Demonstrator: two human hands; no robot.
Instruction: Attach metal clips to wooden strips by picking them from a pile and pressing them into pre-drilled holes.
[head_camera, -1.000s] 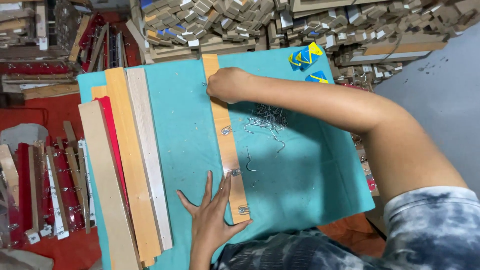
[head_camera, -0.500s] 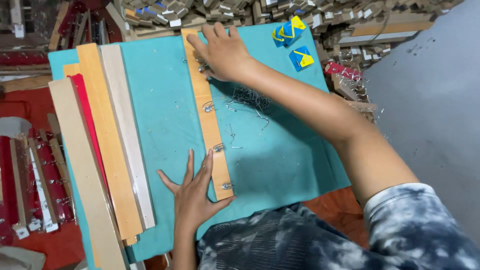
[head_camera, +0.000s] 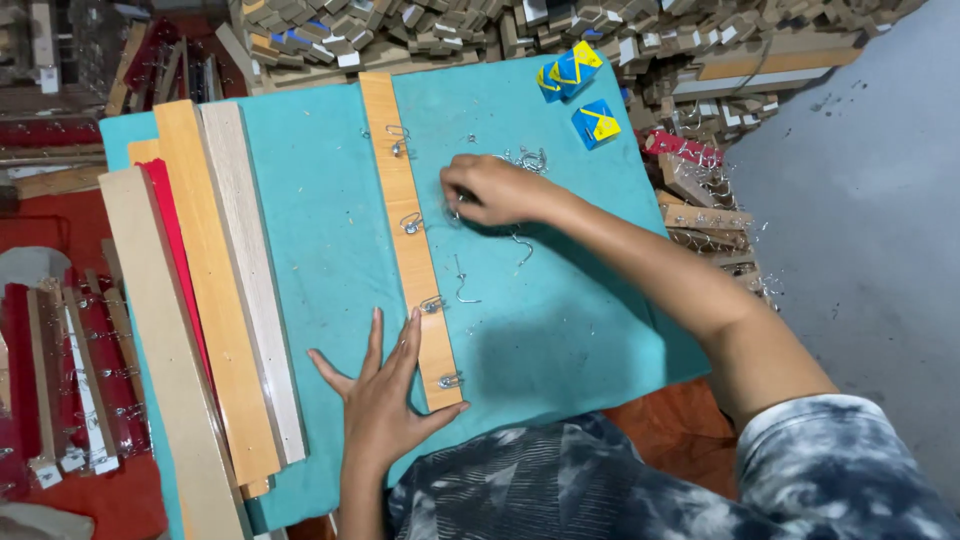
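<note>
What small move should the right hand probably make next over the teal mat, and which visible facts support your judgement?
Probably lift one metal hook from the loose ones and carry it to the wooden strip. The right hand is closed over the scattered hooks on the teal mat, seemingly picking one, while the left hand lies flat on the strip's near end, steadying it. The strip already bears several hooks, spaced along it.

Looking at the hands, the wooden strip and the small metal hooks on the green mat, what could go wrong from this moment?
The left hand presses only the near end of the wooden strip, so its far end might swing. The right hand reaches into the loose metal hooks, whose bent wire ends could prick fingers. A single hook lies apart on the green mat, and the forearm might sweep it away.
</note>
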